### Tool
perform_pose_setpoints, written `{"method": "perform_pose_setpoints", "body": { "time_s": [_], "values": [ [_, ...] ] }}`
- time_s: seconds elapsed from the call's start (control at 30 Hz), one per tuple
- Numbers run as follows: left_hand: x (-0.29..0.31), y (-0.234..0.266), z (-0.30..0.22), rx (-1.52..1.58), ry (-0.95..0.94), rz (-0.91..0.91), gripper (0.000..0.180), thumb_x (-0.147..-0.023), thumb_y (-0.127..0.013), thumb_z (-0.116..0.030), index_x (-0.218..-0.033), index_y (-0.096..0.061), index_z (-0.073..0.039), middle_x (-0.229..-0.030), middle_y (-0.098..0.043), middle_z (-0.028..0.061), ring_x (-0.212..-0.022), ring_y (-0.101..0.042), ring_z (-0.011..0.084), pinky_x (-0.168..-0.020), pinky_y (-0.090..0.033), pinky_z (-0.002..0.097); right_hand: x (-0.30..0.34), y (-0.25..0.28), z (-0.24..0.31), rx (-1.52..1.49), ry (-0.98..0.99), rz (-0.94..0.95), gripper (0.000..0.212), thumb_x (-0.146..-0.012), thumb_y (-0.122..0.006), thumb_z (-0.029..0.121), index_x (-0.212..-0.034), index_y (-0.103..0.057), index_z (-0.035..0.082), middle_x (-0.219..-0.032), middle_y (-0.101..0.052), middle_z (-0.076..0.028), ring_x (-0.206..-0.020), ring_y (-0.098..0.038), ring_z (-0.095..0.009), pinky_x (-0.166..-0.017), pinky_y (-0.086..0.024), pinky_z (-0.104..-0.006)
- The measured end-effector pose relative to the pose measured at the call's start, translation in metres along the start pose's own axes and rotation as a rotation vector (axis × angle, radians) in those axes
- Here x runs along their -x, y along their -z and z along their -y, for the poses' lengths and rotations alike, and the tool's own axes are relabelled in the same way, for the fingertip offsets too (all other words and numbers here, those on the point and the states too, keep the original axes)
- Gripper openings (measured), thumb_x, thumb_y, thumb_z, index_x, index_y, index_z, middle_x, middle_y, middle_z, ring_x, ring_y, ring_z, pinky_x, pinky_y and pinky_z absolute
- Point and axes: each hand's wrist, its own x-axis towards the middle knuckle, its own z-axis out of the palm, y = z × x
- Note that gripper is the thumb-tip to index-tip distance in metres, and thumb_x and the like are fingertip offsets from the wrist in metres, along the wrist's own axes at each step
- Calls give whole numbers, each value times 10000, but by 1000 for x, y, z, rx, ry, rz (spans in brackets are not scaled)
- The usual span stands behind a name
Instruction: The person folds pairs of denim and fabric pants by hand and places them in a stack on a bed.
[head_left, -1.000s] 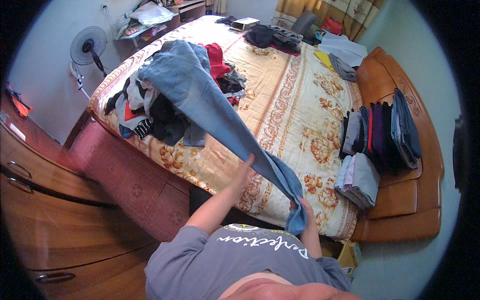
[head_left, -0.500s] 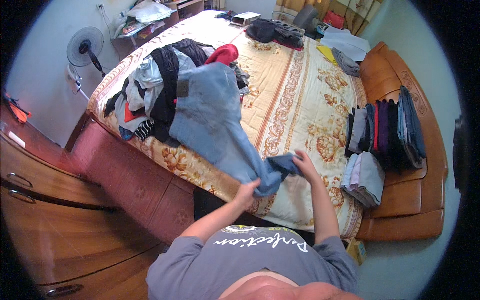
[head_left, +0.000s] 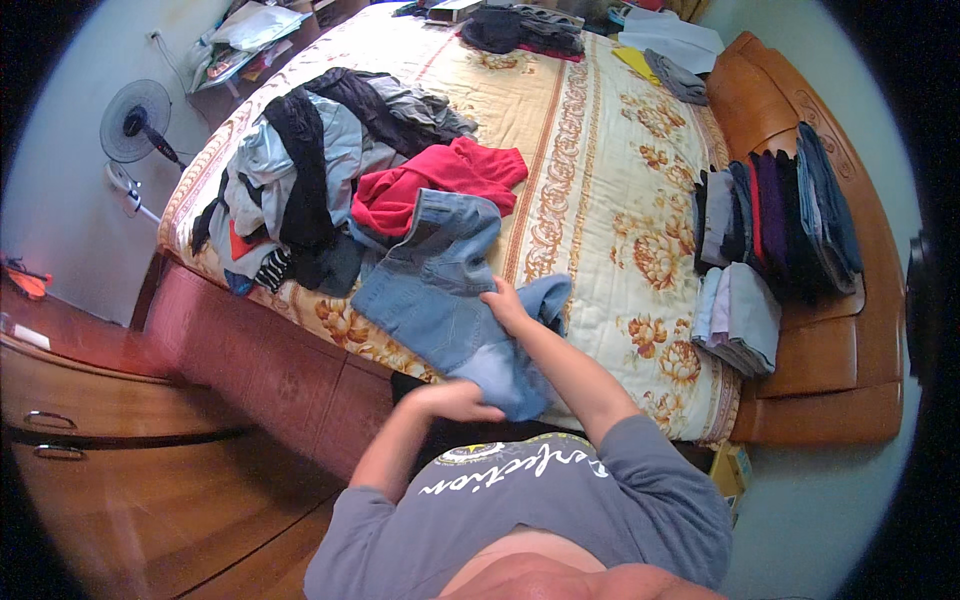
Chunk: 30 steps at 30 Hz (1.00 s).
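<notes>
A pair of light blue jeans (head_left: 425, 305) lies at the near edge of the bed, waistband pointing away from me and legs bunched toward me. My right hand (head_left: 508, 306) is closed on the right side of the jeans, about midway along them. Over the near end of the denim is my left hand (head_left: 458, 401), a little blurred, its fingers stretched out and not visibly gripping. Just beyond the waistband sits a red garment (head_left: 440, 180), crumpled beside a heap of mixed clothes (head_left: 290, 170) on the left.
Folded clothes (head_left: 775, 215) stand in a row against the wooden headboard (head_left: 810, 400) at right, with a pale folded stack (head_left: 740, 320) nearer me. Dark clothes (head_left: 520, 35) lie at the bed's far side. A fan (head_left: 135, 120) and wooden drawers (head_left: 120, 500) are on the left.
The jeans have come down from being held up and now lie on the bed, uncovering the red garment. My right hand has moved left and away from me; my left hand has moved slightly nearer.
</notes>
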Motion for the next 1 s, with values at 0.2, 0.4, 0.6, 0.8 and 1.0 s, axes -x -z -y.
{"method": "perform_pose_setpoints", "body": {
  "time_s": [0.2, 0.4, 0.6, 0.8, 1.0],
  "values": [
    [37, 132, -3, -164, 24, -1249, 729, -643, -758, -311, -1217, -415, -21, -1124, -464, 184, -1038, -475, 279, -886, -388, 384, 138, 41, 114, 703, 582, 1, 198, -693, -502, -9, -876, -557, 42, -784, -522, -121, -714, -550, -337, -623, -452, -401],
    [-64, 84, 21, 1059, 225, -522, 1054, -729, -597, -555, -1379, 108, -117, -1422, -106, 205, -1241, -298, 312, -992, -296, 395, 193, 77, 133, 765, 799, -160, 71, -646, -525, -6, -659, -485, 51, -706, -445, -103, -588, -512, -288, -475, -415, -371],
    [-90, 9, -19, 1387, 435, 74, 559, -897, -382, -443, -1269, -396, -25, -1219, -498, 147, -1077, -518, 247, -940, -395, 406, 238, 140, 127, 460, 547, -265, 304, -597, -440, -132, -825, -568, 22, -745, -457, -60, -785, -519, -193, -683, -412, -289],
    [-101, -1, -114, 1292, 92, 132, 503, -704, -649, -128, -1158, -487, 16, -1080, -574, 146, -961, -578, 277, -856, -458, 406, 247, 179, 95, -662, -131, 19, 532, -806, -552, 94, -1303, -362, 93, -1221, -452, -78, -1122, -433, -207, -900, -394, -313],
    [-116, 14, -247, 1246, 5, 261, 504, -662, -672, -114, -1112, -507, 45, -1002, -605, 157, -880, -607, 278, -805, -484, 394, 236, 164, 79, -909, -448, 506, 526, -804, -578, 196, -1283, -396, 73, -1250, -465, -106, -1129, -450, -226, -909, -394, -349]
  ]
}}
